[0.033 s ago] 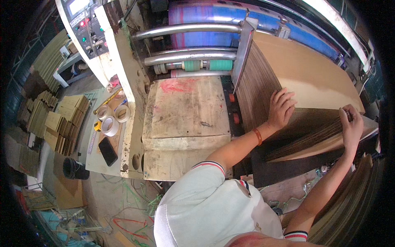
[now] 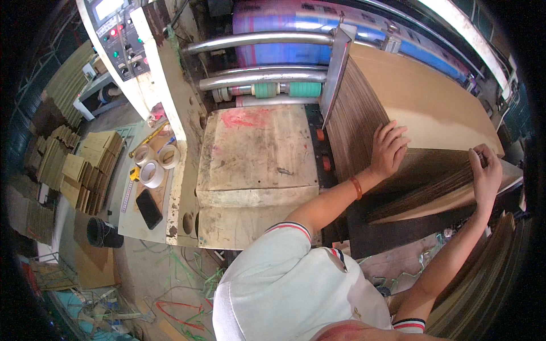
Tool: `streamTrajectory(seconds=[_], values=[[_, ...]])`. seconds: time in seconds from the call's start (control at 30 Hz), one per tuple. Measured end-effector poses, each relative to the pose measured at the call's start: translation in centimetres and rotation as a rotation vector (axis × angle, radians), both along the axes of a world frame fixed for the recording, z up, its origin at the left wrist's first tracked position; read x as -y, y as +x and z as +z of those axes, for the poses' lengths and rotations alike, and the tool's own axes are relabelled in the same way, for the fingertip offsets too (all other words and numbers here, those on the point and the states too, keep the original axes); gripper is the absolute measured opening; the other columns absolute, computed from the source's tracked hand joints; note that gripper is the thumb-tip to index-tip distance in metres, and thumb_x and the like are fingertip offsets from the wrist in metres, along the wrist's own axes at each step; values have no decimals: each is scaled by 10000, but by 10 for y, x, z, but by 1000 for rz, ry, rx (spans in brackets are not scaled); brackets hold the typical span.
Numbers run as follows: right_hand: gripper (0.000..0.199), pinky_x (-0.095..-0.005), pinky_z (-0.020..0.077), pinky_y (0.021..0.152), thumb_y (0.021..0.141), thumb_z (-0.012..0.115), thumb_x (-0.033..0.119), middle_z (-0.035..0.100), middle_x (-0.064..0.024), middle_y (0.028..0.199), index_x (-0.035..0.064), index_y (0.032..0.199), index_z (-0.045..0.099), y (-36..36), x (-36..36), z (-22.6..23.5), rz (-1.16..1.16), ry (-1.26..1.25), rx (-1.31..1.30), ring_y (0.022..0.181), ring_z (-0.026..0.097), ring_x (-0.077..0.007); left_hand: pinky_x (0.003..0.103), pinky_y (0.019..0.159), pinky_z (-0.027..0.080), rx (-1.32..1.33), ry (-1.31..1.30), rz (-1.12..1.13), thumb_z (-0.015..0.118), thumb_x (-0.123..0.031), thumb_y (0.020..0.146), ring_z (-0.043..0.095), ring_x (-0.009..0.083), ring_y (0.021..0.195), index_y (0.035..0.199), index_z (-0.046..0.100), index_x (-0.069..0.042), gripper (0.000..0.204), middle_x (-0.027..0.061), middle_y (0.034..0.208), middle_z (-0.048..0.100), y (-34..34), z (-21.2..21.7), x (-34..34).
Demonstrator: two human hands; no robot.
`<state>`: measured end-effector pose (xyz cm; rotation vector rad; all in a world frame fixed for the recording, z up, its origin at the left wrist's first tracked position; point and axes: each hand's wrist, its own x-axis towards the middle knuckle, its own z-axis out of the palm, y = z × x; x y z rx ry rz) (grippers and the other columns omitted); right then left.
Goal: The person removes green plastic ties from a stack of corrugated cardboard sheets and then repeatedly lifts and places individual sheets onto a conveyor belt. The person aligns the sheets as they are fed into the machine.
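A tall stack of brown cardboard sheets [image 2: 429,99] stands on the right, in the machine's feed. At its near left corner rests my left hand [image 2: 389,149], fingers stretched out and slightly bent over the edge; it is open. My right hand [image 2: 487,173] is closed at the near right edge, its fingers curled and thumb tip pressed against the cardboard. Beneath the top sheets the stack slants, and lower sheets [image 2: 432,199] fan out between my two hands. My fingertips on the right are partly hidden.
A printing roller [image 2: 284,51] and steel bars [image 2: 261,41] lie beyond a stained metal plate [image 2: 259,148]. On the left stand a control panel [image 2: 119,42], tape rolls [image 2: 152,174], a phone [image 2: 149,208] and a black bucket [image 2: 104,233]. More cardboard [image 2: 483,278] stands at lower right.
The printing roller has turned; dark print marks now show along its top. Both hands and the cardboard stack have stayed in place.
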<state>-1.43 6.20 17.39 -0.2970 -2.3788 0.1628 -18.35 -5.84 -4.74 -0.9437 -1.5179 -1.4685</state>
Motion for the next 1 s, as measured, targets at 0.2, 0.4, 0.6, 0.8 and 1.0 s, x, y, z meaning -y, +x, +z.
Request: streamTrajectory(seconds=[0.2,0.4,0.6,0.8,1.0], values=[[170,-265,420,704,856,642,146,526,-87,747,-11,863,577,3,-9,-1,58,-11,6,726,501,-127,504,1073,291,-4,30,-16,505,-186,926,421,372,1277,1042,631,-85,198,116,1269,563,-4,3,-1],[181,-265,426,702,857,641,168,558,-74,717,-8,862,598,1,4,0,6,-53,-5,705,516,-117,489,1075,287,-31,14,10,508,-186,924,427,364,1267,1027,641,-92,192,105,1251,580,-10,4,3],[186,-267,431,708,857,642,170,560,-73,726,-12,868,603,3,4,2,-4,-14,30,708,527,-128,491,1076,279,-24,16,4,506,-171,922,428,346,1268,1024,643,-99,185,95,1246,583,-5,6,3],[186,-260,419,676,863,639,171,545,-60,713,-11,866,601,2,-3,1,29,-55,28,696,515,-111,491,1080,272,-41,9,2,506,-182,924,429,345,1267,1029,645,-102,192,96,1249,579,-5,0,3],[189,-256,415,662,870,630,175,543,-57,702,-10,855,596,-2,1,0,8,1,8,685,509,-103,498,1082,268,-31,15,-9,495,-212,934,418,342,1273,1032,646,-93,216,97,1246,579,-7,-3,3]])
